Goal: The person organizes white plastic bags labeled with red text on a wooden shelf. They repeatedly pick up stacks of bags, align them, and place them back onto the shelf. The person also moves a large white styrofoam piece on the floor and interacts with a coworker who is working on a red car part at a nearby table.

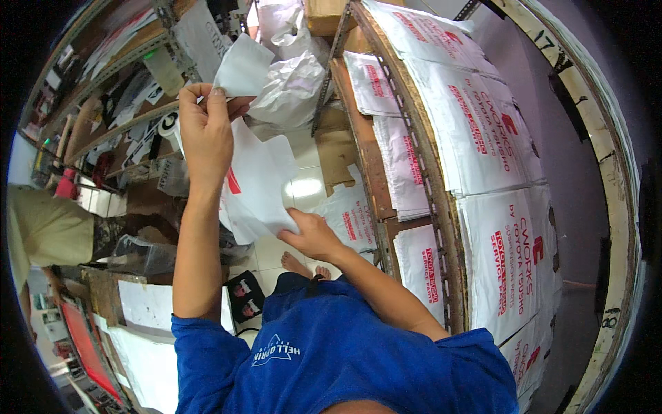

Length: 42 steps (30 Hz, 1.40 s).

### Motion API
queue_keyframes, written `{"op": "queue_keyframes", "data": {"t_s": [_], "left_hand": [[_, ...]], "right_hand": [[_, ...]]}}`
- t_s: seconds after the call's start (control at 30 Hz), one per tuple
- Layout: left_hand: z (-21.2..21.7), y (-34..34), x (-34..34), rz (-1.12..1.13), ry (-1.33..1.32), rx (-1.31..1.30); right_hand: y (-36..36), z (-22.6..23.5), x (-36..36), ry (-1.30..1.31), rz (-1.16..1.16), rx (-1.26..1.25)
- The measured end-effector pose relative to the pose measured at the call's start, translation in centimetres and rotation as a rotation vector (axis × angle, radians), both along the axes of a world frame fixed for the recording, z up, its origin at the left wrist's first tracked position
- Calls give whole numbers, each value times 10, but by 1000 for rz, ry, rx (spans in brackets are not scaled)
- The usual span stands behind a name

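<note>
A white plastic bag with red print (258, 183) hangs in front of my body, held in both hands. My left hand (207, 121) is raised and pinches its upper part between thumb and fingers; a white flap sticks up beyond the fingertips. Lower and to the right, my right hand (314, 234) grips the bag's bottom edge, thumb on top, its other fingers partly hidden. Whether the flap and the lower part are one piece, I cannot tell. Similar white bags with red print (483, 131) lie in flat stacks on the rack to my right.
A slotted metal rack (414, 131) runs along my right. Ahead on the floor stand a crumpled white sack (289, 90) and brown cardboard (336, 148). Cluttered shelves (131, 48) fill the left. A person in a yellowish shirt (52, 228) is beside a red-topped frame (89, 345).
</note>
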<state>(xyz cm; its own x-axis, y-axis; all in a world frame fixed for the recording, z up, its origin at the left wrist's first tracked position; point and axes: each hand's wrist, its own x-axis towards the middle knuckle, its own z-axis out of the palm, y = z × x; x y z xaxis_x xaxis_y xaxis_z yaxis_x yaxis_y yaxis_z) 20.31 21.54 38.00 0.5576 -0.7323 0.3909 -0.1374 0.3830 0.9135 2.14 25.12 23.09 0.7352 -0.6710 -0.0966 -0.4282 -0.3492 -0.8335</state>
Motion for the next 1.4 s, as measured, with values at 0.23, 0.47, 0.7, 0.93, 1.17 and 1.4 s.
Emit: {"op": "queue_keyframes", "data": {"t_s": [0.23,0.47,0.7,0.93,1.17,1.4], "left_hand": [[-60,-40,22,-123,212,299],[-146,-97,12,-372,380,445],[-188,-168,-19,-568,407,553],[-218,-252,-67,-800,460,557],[-227,-330,-134,-938,315,503],[-279,-422,-250,-1210,394,197]], "right_hand": [[-15,-50,-98,-254,-363,221],[-34,-62,-157,429,-587,-587],[-54,-103,-199,574,-867,-476],[-68,-159,-255,133,-1532,-175],[-147,-123,-277,-551,-1496,-347],[-182,-157,-344,-63,-1415,-540]]}}
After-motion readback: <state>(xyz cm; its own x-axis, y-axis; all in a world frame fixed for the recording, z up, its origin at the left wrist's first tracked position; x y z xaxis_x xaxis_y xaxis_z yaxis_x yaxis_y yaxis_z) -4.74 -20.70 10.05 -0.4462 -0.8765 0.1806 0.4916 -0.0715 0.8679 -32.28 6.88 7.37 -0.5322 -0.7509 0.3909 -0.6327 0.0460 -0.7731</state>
